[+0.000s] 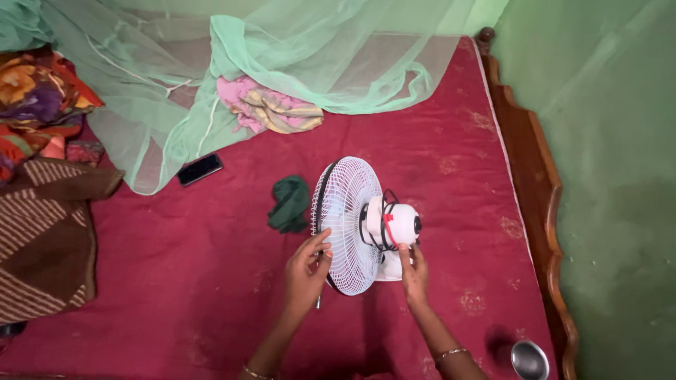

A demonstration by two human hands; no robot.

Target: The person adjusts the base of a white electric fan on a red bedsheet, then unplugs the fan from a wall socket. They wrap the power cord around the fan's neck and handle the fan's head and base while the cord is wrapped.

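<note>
A small white table fan [355, 222] stands on the dark red bed cover [211, 267], its wire cage facing left and its round motor housing [403, 224] to the right. My left hand [308, 271] grips the near rim of the cage and seems to hold a thin metal tool that pokes out below the fingers. My right hand [413, 271] rests on the fan's base just under the motor housing, fingers curled against it. Dark wires and a red strip run over the motor.
A dark green cloth [289, 204] lies left of the fan, a black phone [200, 169] farther left. Green mosquito netting [282, 63] and a pink striped cloth [271, 107] lie behind. Patterned blankets [42, 211] at left, wooden bed frame [542, 204] at right, steel cup [529, 360] near corner.
</note>
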